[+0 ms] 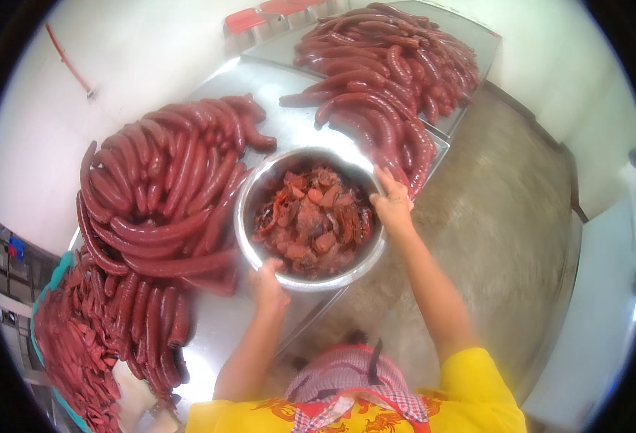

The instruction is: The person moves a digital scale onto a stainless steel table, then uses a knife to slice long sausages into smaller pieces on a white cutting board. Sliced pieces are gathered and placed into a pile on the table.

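Observation:
A round metal bowl (332, 283) is in both my hands, over the front edge of the metal table. Inside it lie reddish-brown sausage scraps (318, 224), a mix of slices and broken bits. My left hand (269, 286) is closed on the near left part of the rim. Over on the right side, my right hand (393, 200) grips the rim with the thumb toward the inside. Left of the bowl, a large pile of long dark red sausages (166, 166) rests close to it. Another sausage heap (397, 72) spreads at the far right, its near end beside my right hand.
The metal table (231, 325) runs from lower left to far right. Shorter sausages (148, 325) and many cut red pieces (80, 361) lie at the lower left by a green edge (40, 317). Red chairs (246, 20) stand by the wall. Concrete floor (491, 216) lies to the right.

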A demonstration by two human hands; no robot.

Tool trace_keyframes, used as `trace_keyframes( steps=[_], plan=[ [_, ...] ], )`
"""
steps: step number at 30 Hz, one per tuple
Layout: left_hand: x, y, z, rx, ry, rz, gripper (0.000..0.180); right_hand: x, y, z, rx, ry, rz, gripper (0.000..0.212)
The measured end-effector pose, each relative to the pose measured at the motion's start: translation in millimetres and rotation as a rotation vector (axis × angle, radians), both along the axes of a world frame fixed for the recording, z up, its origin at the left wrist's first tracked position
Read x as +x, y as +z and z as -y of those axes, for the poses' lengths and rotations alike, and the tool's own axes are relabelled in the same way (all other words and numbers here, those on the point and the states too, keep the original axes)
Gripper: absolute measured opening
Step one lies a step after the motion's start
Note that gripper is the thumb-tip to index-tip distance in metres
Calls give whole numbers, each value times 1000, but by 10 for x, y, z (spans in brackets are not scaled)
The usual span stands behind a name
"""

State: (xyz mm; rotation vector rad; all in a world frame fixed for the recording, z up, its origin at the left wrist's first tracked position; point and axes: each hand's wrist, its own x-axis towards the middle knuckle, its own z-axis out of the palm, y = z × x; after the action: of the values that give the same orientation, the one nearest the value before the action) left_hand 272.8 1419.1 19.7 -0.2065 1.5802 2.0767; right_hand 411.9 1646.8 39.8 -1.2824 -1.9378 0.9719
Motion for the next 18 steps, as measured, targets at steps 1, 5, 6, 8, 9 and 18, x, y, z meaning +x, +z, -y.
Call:
trace_keyframes(
  steps=[1, 5, 6, 8, 9, 18],
  plan=[
    [-80, -1, -92, -11, -8, 7, 29, -45, -30, -113, -47, 27, -7, 64],
    [-268, -52, -295, 72, -41, 28, 12, -240, -188, -433, -44, 51, -143, 64],
    [-316, -71, -362, -35, -28, 77, 3, -275, -205, -475, -72, 39, -133, 64],
    [-291, -115, -436, 72, -29, 41, 9, -266, -192, -554, -21, 80, -170, 65],
    [-289, -115, -479, 68, -15, 9, 13, -238, -154, -614, -45, 186, -285, 62],
    [1, -101, -31, -129, -192, -286, 64, -107, -520, -1197, -93, 210, -390, 49]
  ],
)
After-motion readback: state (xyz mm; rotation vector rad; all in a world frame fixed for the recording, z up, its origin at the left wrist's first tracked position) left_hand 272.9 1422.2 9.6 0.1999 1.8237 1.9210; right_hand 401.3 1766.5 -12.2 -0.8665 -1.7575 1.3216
